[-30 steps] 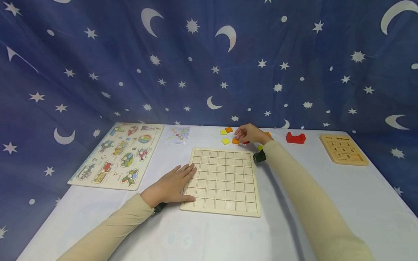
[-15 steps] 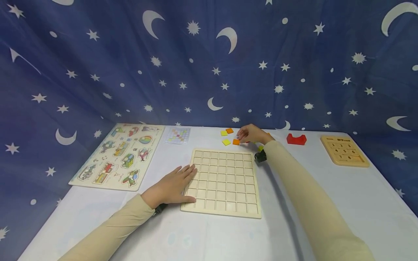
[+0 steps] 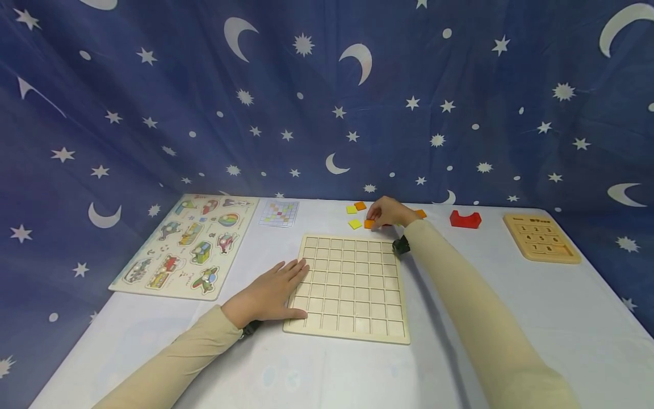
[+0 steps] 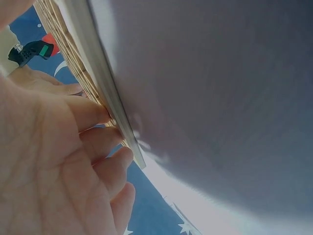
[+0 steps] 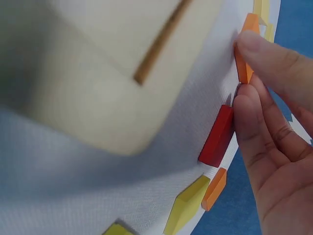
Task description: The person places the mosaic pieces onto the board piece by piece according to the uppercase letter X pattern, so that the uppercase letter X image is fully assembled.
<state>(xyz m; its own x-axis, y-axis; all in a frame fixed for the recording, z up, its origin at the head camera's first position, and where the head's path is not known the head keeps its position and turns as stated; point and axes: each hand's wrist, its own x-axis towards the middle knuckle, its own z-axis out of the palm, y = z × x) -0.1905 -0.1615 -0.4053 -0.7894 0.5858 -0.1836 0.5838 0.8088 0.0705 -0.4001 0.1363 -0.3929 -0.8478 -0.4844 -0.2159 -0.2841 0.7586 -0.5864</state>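
Note:
In the head view my left hand (image 3: 271, 292) rests over the left edge of a pale wooden grid board (image 3: 352, 289), fingers spread and straight. The left wrist view shows its fingertips at the board's edge (image 4: 110, 83). Beyond the board's far edge, my right hand (image 3: 390, 212) is bent down over small square tiles. Its thumb and fingertips pinch an orange tile (image 5: 243, 63) by its edges, low at the white cloth. Close beside those fingers lies a red tile (image 5: 217, 137). Yellow tiles (image 3: 355, 224) and another orange tile (image 3: 360, 205) lie just left of this hand.
A picture puzzle board (image 3: 186, 247) lies on the left, with a small colour-pattern card (image 3: 279, 213) next to it. To the right are a red notched block (image 3: 465, 219) and a wooden number puzzle (image 3: 541, 237). A dark blue starry curtain (image 3: 286, 74) stands behind the table.
My right hand has shifted slightly left and down, and its thumb and fingers have come onto the orange tile. My left hand stays on the board.

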